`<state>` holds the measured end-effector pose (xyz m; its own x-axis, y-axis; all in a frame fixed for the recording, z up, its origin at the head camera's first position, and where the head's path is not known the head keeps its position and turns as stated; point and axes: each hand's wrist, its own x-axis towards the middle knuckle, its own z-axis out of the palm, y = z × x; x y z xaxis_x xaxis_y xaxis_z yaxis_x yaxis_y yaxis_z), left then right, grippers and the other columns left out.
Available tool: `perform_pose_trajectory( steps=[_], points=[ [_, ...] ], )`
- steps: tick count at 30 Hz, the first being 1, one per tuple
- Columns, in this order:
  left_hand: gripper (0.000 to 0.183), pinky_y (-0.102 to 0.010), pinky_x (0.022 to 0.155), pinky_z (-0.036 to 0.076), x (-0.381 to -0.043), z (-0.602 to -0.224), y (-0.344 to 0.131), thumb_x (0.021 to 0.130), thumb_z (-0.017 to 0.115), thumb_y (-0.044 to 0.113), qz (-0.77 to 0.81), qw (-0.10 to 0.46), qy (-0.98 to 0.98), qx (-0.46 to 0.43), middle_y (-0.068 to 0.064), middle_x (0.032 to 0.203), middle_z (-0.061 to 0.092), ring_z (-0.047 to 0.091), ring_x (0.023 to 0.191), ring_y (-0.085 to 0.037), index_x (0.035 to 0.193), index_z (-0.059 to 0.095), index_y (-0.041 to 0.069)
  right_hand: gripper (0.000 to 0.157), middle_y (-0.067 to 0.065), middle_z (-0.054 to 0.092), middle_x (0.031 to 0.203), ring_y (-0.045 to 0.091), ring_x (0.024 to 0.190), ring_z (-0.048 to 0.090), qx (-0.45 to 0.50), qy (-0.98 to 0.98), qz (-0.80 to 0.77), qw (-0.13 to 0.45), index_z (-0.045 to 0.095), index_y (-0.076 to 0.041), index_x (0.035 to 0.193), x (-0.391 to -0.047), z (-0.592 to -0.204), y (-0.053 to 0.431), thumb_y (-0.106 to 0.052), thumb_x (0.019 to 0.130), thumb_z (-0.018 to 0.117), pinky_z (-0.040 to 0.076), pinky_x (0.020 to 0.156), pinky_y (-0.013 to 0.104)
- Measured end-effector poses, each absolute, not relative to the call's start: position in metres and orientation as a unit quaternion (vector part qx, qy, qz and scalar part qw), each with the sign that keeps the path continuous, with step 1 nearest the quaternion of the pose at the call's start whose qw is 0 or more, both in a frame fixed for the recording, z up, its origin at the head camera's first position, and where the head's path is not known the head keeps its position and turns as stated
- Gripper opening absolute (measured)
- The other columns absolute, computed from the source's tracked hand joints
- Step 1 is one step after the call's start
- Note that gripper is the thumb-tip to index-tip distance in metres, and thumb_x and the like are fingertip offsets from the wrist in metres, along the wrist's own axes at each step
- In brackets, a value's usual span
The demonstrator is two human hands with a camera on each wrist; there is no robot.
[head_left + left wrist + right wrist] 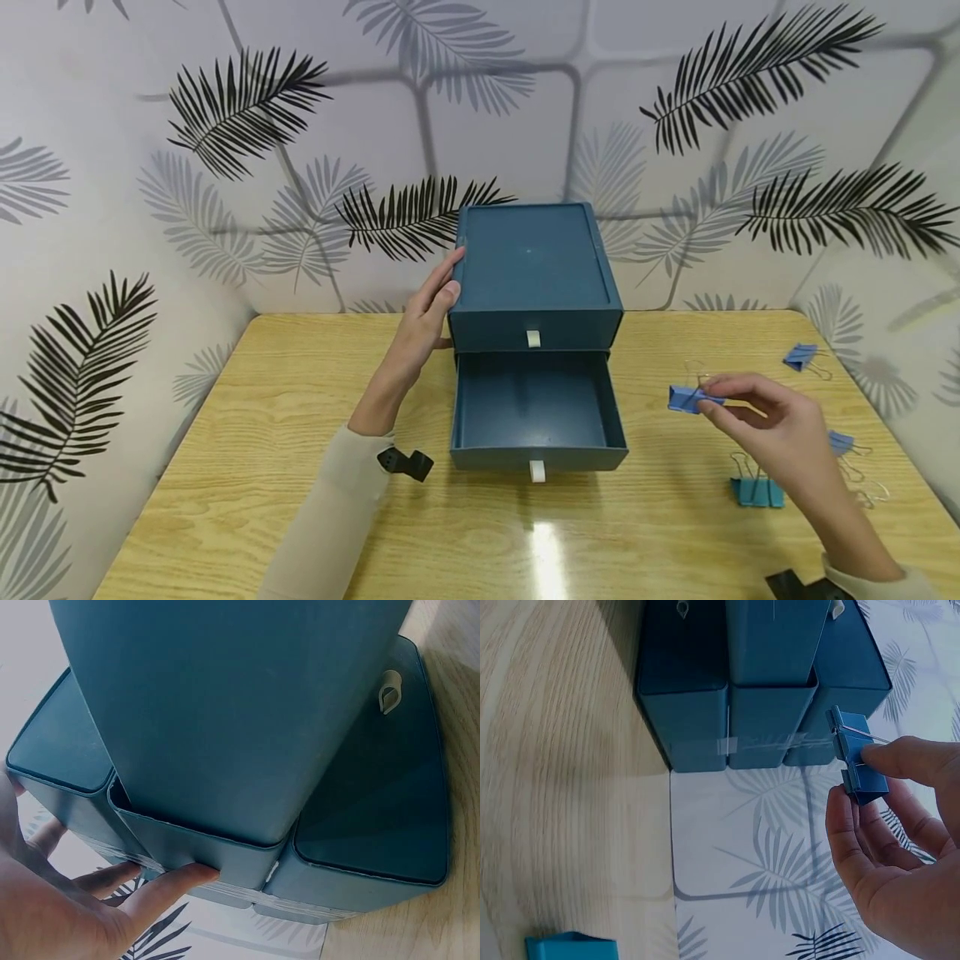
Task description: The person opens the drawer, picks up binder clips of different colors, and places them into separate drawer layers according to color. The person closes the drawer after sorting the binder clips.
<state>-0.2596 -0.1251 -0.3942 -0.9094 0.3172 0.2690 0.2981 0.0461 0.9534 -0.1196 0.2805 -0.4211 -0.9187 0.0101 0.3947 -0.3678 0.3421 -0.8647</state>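
A dark blue drawer unit (532,258) stands on the table near the wall, with one drawer (487,460) pulled out below its top section. That drawer has a white pull tab and nothing shows inside it. My left hand (416,337) rests against the unit's left side, thumb and fingers extended along the wall, as the left wrist view also shows. To the right of the drawer, my right hand (780,425) pinches a blue binder clip (682,399) between thumb and fingers, held above the table. In the right wrist view the clip (859,757) has a wire handle under the thumb.
At the table's right lie a blue binder clip (801,357) far back, another blue clip (841,442) partly behind the right hand, and a larger teal clip (759,492) nearer me. Wire handles (872,497) show beside the right forearm. A leaf-patterned wall (495,142) closes off the back.
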Motion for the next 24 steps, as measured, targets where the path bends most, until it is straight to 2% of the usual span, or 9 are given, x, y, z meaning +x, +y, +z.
perform_pose_trajectory(
  steps=[6, 14, 24],
  points=[
    [0.053, -0.079, 0.091, 0.042, -0.261, -0.395, -0.125, 0.109, 0.041, 0.041, 0.658, 0.006, 0.721, 0.216, 0.003, 0.17, 0.017, 0.021, 0.154, -0.03, 0.161, 0.033, 0.04, 0.012, 0.011, 0.07, 0.111, 0.013, 0.105, 0.069, 0.141, -0.783, 0.583, 0.165, 0.07, 0.013, 0.101, -0.117, -0.414, 0.269, 0.014, 0.089, 0.071, 0.057, 0.083, 0.025],
    [0.053, -0.078, 0.091, 0.043, -0.257, -0.395, -0.123, 0.108, 0.043, 0.044, 0.658, 0.006, 0.722, 0.214, 0.004, 0.169, 0.018, 0.021, 0.154, -0.029, 0.16, 0.033, 0.042, 0.013, 0.009, 0.071, 0.109, 0.011, 0.103, 0.07, 0.148, -0.796, 0.564, 0.165, 0.072, 0.01, 0.1, -0.115, -0.408, 0.254, 0.013, 0.088, 0.073, 0.058, 0.081, 0.026],
    [0.053, -0.077, 0.09, 0.044, -0.259, -0.396, -0.124, 0.108, 0.044, 0.046, 0.655, -0.001, 0.726, 0.21, 0.005, 0.169, 0.019, 0.021, 0.154, -0.027, 0.159, 0.034, 0.044, 0.02, 0.009, 0.073, 0.108, 0.014, 0.103, 0.07, 0.185, -0.766, 0.592, 0.167, 0.073, 0.007, 0.099, -0.118, -0.405, 0.233, 0.02, 0.084, 0.072, 0.059, 0.081, 0.028]
  ],
)
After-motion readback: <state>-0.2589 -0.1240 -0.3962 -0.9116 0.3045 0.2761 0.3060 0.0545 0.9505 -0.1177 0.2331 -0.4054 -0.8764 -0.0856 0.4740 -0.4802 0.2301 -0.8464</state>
